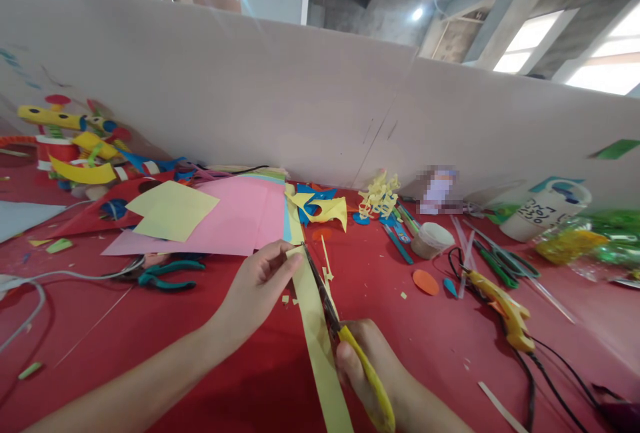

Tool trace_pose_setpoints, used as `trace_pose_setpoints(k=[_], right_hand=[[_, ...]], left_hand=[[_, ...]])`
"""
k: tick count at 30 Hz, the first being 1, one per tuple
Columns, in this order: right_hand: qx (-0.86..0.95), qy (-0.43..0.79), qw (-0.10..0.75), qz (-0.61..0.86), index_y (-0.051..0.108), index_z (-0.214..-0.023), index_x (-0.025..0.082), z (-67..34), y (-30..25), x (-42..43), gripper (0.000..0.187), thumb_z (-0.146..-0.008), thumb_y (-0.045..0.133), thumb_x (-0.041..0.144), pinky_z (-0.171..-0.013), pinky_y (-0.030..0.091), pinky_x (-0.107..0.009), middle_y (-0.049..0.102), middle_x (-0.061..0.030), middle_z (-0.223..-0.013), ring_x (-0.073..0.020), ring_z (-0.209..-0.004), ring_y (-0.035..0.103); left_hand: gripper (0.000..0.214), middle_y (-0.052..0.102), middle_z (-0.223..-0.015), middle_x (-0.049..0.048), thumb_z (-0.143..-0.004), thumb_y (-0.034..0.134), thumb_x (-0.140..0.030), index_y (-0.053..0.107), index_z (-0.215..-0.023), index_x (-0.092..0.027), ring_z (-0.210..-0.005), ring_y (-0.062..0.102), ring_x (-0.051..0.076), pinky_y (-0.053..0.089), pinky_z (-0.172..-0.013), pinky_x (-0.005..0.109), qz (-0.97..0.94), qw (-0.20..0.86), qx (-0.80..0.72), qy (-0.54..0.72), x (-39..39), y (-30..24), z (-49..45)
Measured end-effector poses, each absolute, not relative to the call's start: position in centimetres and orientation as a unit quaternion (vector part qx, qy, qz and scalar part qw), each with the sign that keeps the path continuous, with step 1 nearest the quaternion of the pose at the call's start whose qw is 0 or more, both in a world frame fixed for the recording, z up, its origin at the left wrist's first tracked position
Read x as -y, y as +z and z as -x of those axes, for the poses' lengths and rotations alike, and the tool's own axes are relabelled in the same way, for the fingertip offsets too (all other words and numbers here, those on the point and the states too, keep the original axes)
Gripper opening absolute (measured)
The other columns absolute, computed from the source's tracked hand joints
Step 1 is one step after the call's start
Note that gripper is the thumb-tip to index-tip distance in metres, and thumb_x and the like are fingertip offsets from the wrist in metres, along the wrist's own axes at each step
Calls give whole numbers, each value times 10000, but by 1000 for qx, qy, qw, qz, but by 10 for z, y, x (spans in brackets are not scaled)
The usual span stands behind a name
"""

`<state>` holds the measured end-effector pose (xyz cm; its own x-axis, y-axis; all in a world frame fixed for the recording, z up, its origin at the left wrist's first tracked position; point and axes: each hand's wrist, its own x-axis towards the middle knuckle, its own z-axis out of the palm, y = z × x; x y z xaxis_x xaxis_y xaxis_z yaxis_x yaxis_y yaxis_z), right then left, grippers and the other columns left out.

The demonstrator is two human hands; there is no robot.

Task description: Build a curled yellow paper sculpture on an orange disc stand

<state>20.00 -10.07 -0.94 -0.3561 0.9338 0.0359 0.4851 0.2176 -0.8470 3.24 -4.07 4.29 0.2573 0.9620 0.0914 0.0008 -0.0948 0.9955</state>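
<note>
Between thumb and fingers, my left hand (264, 281) pinches the upper end of a long pale yellow paper strip (316, 336). The strip runs down toward the lower edge of the view. My right hand (373, 366) is wrapped round the yellow handles of a pair of scissors (367, 370). Their dark blades point up and lie along the strip's right edge, with the tip close to my left fingertips. A thin paper sliver (326, 256) and small yellow scraps lie on the red table beside the blades.
Pink sheets (240, 210) with a yellow sheet (175, 210) on top lie at left, near teal-handled pliers (167, 274). On the right are a yellow glue gun (505, 310) with its cord, a small tub (433, 241) and a white cup (545, 210). A white partition (300, 100) stands behind.
</note>
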Motion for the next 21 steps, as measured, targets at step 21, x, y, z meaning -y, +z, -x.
trace_pose_setpoints(k=[21], right_hand=[[760, 434, 206, 438, 338, -528, 184, -206, 6, 102, 636, -738, 201, 769, -412, 200, -215, 286, 42, -500, -73, -455, 244]], left_hand=[[215, 378, -507, -62, -736, 511, -297, 440, -563, -190, -467, 395, 99, 329, -463, 194, -590, 360, -523, 499, -8, 39, 9]])
